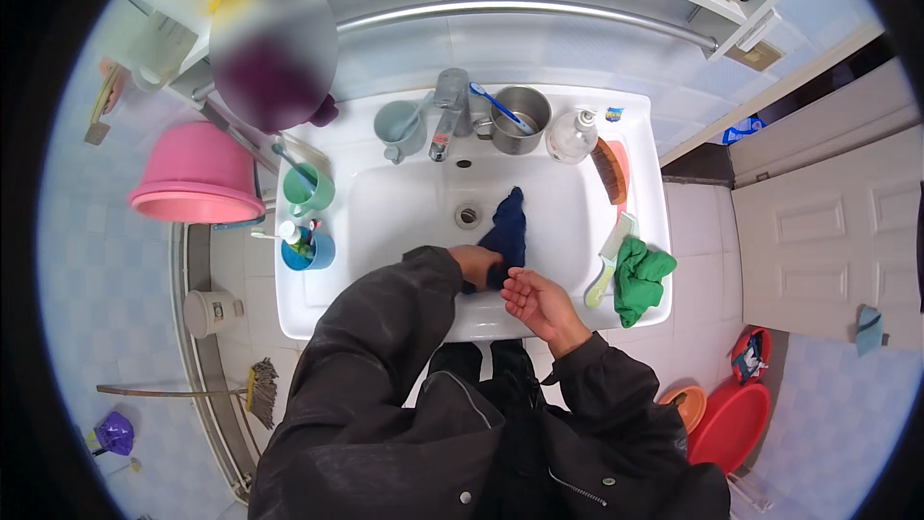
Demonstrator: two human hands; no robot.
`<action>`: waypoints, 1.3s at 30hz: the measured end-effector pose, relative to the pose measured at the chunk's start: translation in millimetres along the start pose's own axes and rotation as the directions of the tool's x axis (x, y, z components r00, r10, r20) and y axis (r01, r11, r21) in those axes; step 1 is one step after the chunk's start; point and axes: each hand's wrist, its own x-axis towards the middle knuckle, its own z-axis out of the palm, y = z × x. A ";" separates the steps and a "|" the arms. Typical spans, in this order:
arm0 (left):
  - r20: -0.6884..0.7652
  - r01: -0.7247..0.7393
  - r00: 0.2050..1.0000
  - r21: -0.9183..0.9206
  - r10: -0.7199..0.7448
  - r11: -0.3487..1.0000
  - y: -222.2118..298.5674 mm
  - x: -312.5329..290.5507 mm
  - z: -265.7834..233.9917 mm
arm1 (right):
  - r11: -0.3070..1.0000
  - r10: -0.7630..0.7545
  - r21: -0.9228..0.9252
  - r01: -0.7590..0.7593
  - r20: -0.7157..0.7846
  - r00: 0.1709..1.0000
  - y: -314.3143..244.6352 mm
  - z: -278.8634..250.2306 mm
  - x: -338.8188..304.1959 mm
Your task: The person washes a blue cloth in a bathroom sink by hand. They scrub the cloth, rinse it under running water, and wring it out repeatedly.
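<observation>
A dark blue cloth [511,227] lies bunched in the white sink [395,221], stretching from the front of the basin toward the right of the drain [468,217]. My left hand [476,264] is closed on its near end, the fingers partly hidden by the fabric. Close beside it, over the basin's front rim, my right hand [541,306] is turned palm up. Its fingers are loosely curled with nothing seen in them, and the fingertips come near the cloth. Behind the drain stands the faucet [447,116].
Cups with toothbrushes [308,248] line the left rim. At the back are a metal mug [520,119] and a pump bottle [574,137]. A comb [608,171], a green-handled brush [610,260] and a green cloth [641,281] rest on the right rim. Pink basins [197,173] hang at left.
</observation>
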 end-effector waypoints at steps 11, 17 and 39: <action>-0.469 0.132 0.849 -0.258 -0.243 0.957 -33.0 -85.3 -44.2 | 1.000 -0.027 0.013 0.027 -0.005 1.000 8.0 -6.2 -14.0; -0.808 -0.362 0.589 -0.231 0.029 0.903 33.8 18.1 -26.7 | 0.991 -0.098 0.082 0.105 -0.088 0.991 4.3 -8.8 -17.7; -0.116 0.286 0.941 -0.222 -0.317 0.932 -69.0 -72.2 41.4 | 0.960 -0.171 0.214 0.183 -0.072 0.983 -24.9 -10.2 -6.1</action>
